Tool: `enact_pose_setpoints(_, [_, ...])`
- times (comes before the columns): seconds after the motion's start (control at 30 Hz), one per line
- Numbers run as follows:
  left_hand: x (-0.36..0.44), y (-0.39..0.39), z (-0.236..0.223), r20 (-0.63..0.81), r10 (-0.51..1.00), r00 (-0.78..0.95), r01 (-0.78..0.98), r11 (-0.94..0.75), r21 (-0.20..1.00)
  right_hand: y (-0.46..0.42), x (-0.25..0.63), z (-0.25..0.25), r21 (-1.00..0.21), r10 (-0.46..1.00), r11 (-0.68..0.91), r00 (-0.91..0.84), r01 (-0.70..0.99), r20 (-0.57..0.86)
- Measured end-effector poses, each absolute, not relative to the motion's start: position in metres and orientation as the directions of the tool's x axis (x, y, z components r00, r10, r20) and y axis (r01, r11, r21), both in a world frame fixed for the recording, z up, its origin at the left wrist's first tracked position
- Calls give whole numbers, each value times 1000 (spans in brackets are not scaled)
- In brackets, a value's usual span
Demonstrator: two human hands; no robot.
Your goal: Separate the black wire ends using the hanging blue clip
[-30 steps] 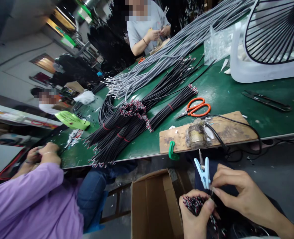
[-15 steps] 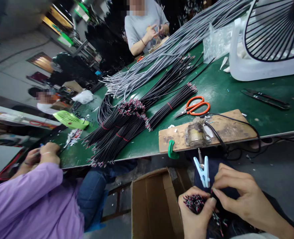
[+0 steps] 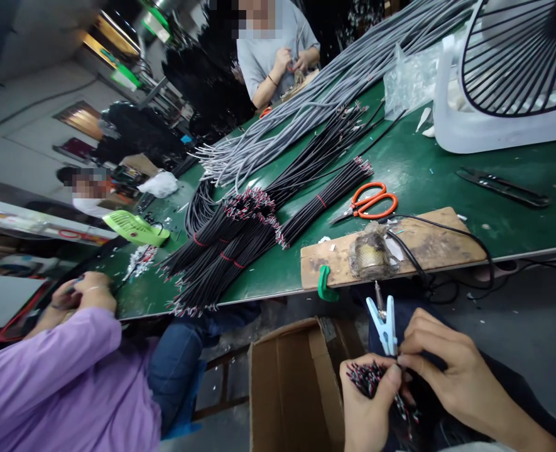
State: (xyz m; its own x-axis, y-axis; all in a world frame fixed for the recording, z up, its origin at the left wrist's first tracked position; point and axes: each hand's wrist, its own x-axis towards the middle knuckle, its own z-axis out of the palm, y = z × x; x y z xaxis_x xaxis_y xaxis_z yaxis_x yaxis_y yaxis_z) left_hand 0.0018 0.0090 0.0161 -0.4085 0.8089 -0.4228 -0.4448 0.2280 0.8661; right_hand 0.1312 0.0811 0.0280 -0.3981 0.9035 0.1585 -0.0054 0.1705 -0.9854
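Observation:
My left hand (image 3: 369, 402) is closed around a bundle of thin black cables (image 3: 366, 378), whose ends show red, white and black wire tips. My right hand (image 3: 442, 367) meets it at the left thumb, with thumb and forefinger pinched on what looks like a single cable end, mostly hidden by the fingers. Just above the pinch is a light blue clothespin (image 3: 387, 326), in front of a metal tip (image 3: 378, 295) that sticks out from a crusted heater-like block (image 3: 370, 252) on a wooden board (image 3: 438, 242). More cable tips (image 3: 406, 408) hang below the left thumb.
Banded black cable bundles (image 3: 230, 245) and long grey cables (image 3: 301, 113) lie on the green table (image 3: 414, 182). Orange-handled scissors (image 3: 374, 201), snips (image 3: 501, 186) and a fan (image 3: 517, 69) are there too. A cardboard box (image 3: 296, 383) stands below; a purple-sleeved co-worker (image 3: 70, 376) sits left.
My right fingers have moved slightly up and left, closer to the clothespin's lower end. My left hand has shifted slightly and still grips the bundle. The co-worker across the table has changed hand position.

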Motion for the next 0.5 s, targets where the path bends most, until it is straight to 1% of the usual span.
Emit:
enact_pose_setpoints(0.03, [2, 10, 19, -430, 813, -392, -470, 224, 854, 80, 130, 27, -994, 904, 100, -413, -48, 111])
enact_pose_setpoints(0.07, [1, 11, 22, -417, 827, -378, -487, 206, 849, 79, 128, 26, -993, 888, -16, -459, -118, 40])
enact_pose_setpoints(0.1, [1, 12, 24, -389, 846, -366, -495, 177, 851, 78, 127, 24, -966, 846, -167, -532, -196, -39])
enact_pose_setpoints(0.17, [-1, 15, 28, -303, 887, -349, -486, 105, 868, 79, 125, 19, -838, 718, -451, -683, -307, -137])
enact_pose_setpoints(0.2, [-2, 16, 29, -257, 904, -341, -469, 74, 880, 81, 125, 17, -778, 671, -535, -725, -330, -154])
enact_pose_setpoints(0.23, [-3, 18, 30, -217, 918, -331, -444, 51, 895, 84, 124, 15, -746, 657, -572, -735, -341, -167])
enact_pose_setpoints(0.27, [-5, 19, 30, -178, 930, -321, -407, 34, 913, 88, 124, 14, -743, 673, -572, -716, -347, -185])
enact_pose_setpoints(0.33, [-9, 20, 29, -100, 946, -308, -316, -3, 949, 98, 122, 16, -776, 746, -522, -630, -353, -216])
enact_pose_setpoints(0.4, [-13, 21, 29, -31, 955, -294, -229, -39, 973, 107, 118, 21, -806, 790, -480, -571, -347, -224])
enact_pose_setpoints(0.5, [-20, 25, 31, 27, 962, -272, -144, -68, 987, 118, 110, 31, -815, 775, -467, -602, -342, -192])
